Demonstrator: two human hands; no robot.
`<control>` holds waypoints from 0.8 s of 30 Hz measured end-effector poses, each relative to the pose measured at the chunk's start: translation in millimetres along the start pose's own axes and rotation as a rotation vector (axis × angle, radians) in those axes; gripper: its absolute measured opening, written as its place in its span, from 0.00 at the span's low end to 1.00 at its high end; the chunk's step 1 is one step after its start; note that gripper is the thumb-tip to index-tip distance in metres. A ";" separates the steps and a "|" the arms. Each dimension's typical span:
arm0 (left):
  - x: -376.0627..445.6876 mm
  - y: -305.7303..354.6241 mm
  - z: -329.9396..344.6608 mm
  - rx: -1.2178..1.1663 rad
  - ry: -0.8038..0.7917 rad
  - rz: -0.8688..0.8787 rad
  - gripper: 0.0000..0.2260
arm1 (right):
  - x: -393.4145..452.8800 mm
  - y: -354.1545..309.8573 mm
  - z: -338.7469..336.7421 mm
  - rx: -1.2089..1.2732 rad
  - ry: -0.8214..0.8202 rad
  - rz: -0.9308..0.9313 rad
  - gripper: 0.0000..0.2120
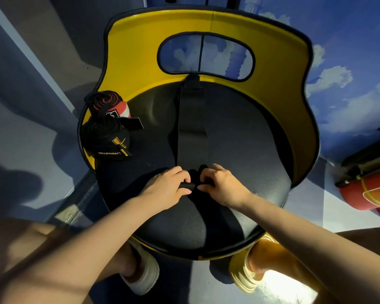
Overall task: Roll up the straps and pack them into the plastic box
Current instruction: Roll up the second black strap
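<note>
In the head view, the left hand (pixel 171 185) and right hand (pixel 222 185) each pinch the started roll of a black strap (pixel 185 185) on the dark seat (pixel 239 150), which looks soft, light and best gripped at the roll's ends, while black-on-black hides its tail and no plastic box shows.

The seat cushion (pixel 239 150) is black leather-like material, finely grained with a dull sheen. Its yellow backrest shell (pixel 140 51) looks like smooth, glossy plastic. At ten o'clock lie matt woven-cloth strap rolls (pixel 106 126). The black strap (pixel 190 119) is matt webbing.
</note>
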State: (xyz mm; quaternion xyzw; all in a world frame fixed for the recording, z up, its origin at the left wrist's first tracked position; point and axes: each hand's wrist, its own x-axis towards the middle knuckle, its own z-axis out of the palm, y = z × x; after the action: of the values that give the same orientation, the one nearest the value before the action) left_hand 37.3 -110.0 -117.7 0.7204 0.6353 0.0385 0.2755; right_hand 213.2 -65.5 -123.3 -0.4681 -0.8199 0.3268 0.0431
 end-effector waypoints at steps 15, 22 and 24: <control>-3.3 3.9 -2.4 0.135 0.073 0.041 0.14 | -10.3 -0.7 7.8 -0.336 0.268 -0.229 0.07; -0.1 4.7 -6.1 -0.034 0.095 0.007 0.13 | -12.3 9.6 5.7 -0.276 0.151 -0.245 0.13; -1.2 4.9 -6.7 -0.029 0.105 0.023 0.12 | -11.0 8.8 3.5 -0.222 0.159 -0.213 0.14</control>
State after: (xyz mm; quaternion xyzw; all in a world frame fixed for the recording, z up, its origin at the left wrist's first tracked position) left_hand 38.7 -108.9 -109.5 0.7204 0.6401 0.0890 0.2518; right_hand 224.5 -73.0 -128.5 -0.4046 -0.8900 0.1898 0.0905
